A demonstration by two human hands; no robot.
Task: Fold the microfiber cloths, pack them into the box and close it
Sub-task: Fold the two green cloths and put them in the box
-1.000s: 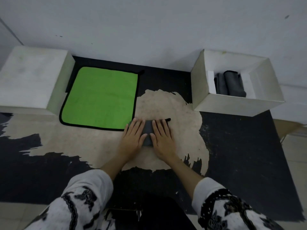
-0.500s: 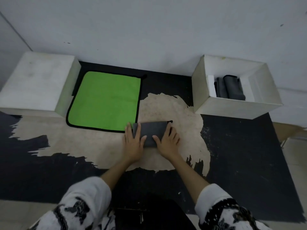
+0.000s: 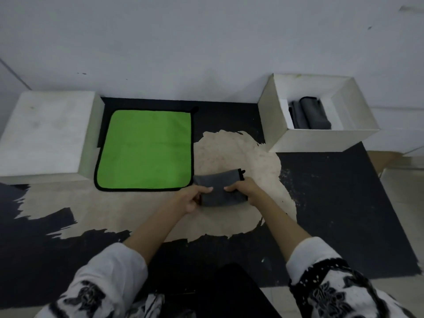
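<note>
Worn black-and-tan flooring lies under both hands, the left hand (image 3: pixel 189 198) and right hand (image 3: pixel 244 188) each gripping an end of the folded grey cloth (image 3: pixel 219 188). Beyond the left lies a green cloth (image 3: pixel 145 149) (spread flat); beyond the right, the open white box (image 3: pixel 321 140) holds rolled grey cloths (image 3: pixel 309 115).
</note>
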